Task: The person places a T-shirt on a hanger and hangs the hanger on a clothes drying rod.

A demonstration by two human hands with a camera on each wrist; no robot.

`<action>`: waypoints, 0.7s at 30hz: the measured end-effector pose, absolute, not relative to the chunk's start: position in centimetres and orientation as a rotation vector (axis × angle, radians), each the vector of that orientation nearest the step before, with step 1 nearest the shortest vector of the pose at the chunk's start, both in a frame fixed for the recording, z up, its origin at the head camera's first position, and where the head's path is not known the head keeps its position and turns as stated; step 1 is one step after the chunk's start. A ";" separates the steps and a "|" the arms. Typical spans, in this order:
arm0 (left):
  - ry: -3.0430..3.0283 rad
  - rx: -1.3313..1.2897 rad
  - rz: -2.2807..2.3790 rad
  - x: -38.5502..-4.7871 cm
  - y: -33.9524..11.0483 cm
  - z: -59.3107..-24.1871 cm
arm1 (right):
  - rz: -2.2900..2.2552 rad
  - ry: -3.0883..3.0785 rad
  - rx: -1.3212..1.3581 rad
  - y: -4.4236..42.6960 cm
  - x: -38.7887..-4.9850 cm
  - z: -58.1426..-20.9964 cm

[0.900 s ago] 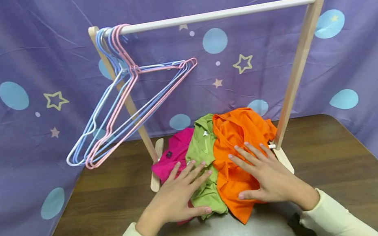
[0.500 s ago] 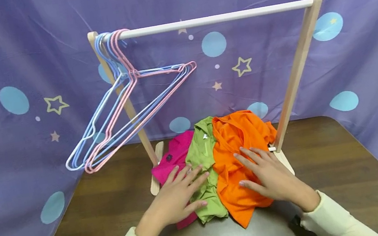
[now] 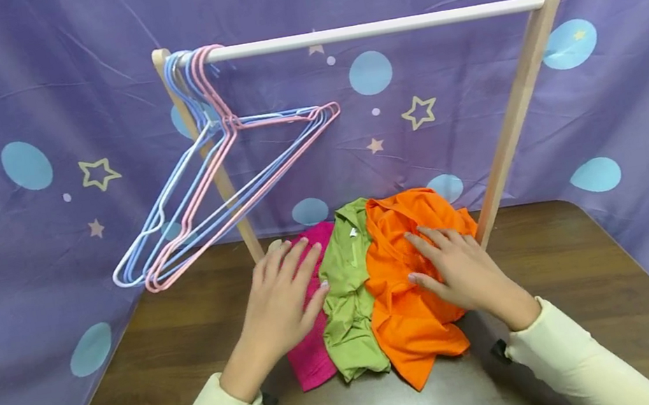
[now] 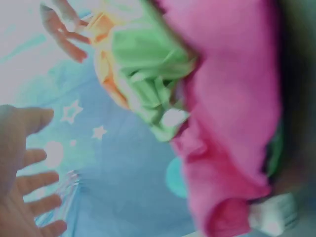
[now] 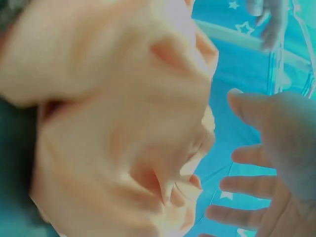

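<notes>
Three crumpled garments lie side by side on the table: a magenta one [image 3: 311, 357], a green one [image 3: 351, 311] with a white label, and an orange one [image 3: 415, 330]. Over the magenta garment hovers my left hand [image 3: 279, 302], fingers spread and a little bent, holding nothing. My right hand [image 3: 466, 272] is above the right side of the orange garment, its fingers also apart and holding nothing. The left wrist view shows a gap between the left hand [image 4: 29, 177] and the magenta cloth [image 4: 227, 89]. In the right wrist view the right hand [image 5: 266, 163] stands apart from the orange cloth [image 5: 123, 123].
A small wooden rack with a white rail [image 3: 373, 29] stands behind the garments. Several blue, white and pink hangers [image 3: 212, 178] hang at its left end. The right post [image 3: 515, 116] rises beyond my right hand. A purple patterned curtain [image 3: 471, 80] borders the brown table [image 3: 576, 304].
My left hand has moved up and left, off the green garment and over the magenta one. My right hand has moved slightly up and right. The garments look unmoved.
</notes>
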State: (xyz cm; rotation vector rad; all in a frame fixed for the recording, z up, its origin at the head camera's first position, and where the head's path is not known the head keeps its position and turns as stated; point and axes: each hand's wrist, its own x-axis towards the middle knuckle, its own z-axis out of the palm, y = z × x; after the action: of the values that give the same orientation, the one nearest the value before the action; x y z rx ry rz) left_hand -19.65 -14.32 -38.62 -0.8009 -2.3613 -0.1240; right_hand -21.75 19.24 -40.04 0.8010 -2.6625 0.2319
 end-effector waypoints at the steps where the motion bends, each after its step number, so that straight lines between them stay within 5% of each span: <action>1: -2.337 -0.774 -0.126 -19.8 -14.3 -38.1 | 0.225 -2.678 0.788 19.3 -22.1 -39.7; 21: -1.968 -0.160 -0.085 -22.6 -14.6 -28.0 | 0.178 -2.843 0.742 17.6 -28.8 -34.3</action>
State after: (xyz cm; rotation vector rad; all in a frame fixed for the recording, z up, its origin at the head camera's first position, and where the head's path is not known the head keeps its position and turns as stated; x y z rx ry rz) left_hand -22.58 -14.56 -28.03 -0.1597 -1.9681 -0.0851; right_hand -28.79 17.56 -34.33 0.7425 -2.8427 0.1776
